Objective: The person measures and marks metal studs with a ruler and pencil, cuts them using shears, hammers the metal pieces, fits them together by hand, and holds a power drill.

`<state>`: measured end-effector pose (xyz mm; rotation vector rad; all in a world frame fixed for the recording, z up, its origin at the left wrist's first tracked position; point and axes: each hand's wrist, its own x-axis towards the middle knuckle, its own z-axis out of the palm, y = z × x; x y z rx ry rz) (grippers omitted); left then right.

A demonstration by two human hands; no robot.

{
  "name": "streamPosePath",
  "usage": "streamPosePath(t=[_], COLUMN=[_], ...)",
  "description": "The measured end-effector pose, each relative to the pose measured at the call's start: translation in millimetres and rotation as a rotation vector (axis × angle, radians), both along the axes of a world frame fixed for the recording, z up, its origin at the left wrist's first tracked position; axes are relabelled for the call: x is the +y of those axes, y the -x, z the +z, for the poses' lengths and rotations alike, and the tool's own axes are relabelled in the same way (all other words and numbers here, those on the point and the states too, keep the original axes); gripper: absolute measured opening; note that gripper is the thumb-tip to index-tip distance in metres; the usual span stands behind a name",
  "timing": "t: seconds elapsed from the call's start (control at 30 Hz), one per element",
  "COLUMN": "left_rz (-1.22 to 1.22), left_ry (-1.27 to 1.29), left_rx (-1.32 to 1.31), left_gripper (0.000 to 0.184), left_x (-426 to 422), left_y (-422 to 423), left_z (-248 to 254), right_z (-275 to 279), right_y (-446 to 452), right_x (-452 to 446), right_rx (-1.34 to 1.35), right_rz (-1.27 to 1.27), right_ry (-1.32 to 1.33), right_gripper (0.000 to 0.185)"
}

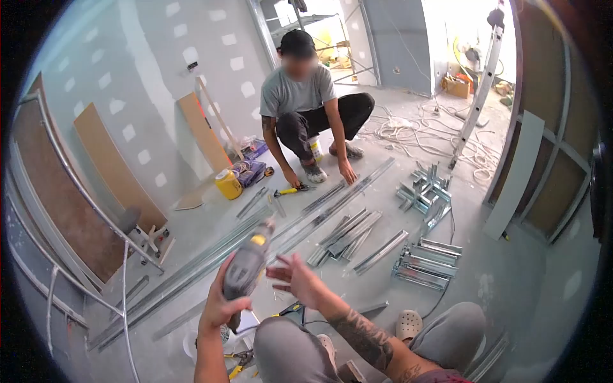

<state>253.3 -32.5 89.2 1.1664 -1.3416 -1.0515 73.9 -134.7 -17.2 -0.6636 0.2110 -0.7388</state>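
Closest to the camera are the tattooed right forearm of the person and the knee in grey trousers, and just beyond them the left hand holds up a grey power drill with a yellow band. The left fingers are closed around its body; the right hand is beside it, its fingers spread and, as I can see, grasping nothing. The drill is in the air above the grey dusty floor, apart from the metal. Its nose points away from the person, towards the crouching co-worker, and its long axis goes upward and a little to the right in the view, more steeply than the long silvery metal channels on the floor. I judge the work to be partly done: the short metal pieces in a loose pile and the short channel pieces in a row seem already cut, and the crossed metal pieces may be already shaped or joined. The long channels seem left to be worked, but how many are needed I cannot tell. No piece is under the drill now.
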Motion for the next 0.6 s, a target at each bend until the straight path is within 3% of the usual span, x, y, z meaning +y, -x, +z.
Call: streamPosePath(t=[0.07,0.13,0.27,0.3,0.33,0.37,0.43,0.5,0.6], left_rz=[-0.110,-0.186,-0.442,-0.498,-0.389,-0.370,-0.249,-0.204,-0.149], left_ry=[-0.142,0.102,0.149,0.130,0.310,0.299,0.068,0.163,0.309], left_rx=[-0.005,-0.430,-0.705,-0.732,-0.823,-0.836,-0.994,-0.930,-0.852], left_gripper=[0.100,0.102,0.101,0.100,0.099,0.099,0.095,0.092,0.088], left_x=[-14,-31,-49,-49,-46,-40,-25,-25,-10], left_y=[30,59,111,123,137,148,167,161,156], left_z=[45,71,77,69,51,55,71,51,34], right_z=[34,52,68,63,57,55,61,70,92], right_y=[21,39,74,86,97,106,117,120,117], right_x=[-2,-2,-7,-4,-2,-1,0,7,28], right_rx=[-0.180,-0.242,-0.417,-0.447,-0.480,-0.551,-0.630,-0.538,-0.610], right_rz=[-0.088,-0.243,-0.531,-0.606,-0.678,-0.666,-0.623,-0.685,-0.668], right_ry=[-0.018,-0.118,-0.304,-0.195,-0.088,-0.154,-0.221,-0.159,-0.275], right_gripper=[0.096,0.089,0.065,0.061,0.058,0.058,0.058,0.051,0.055])
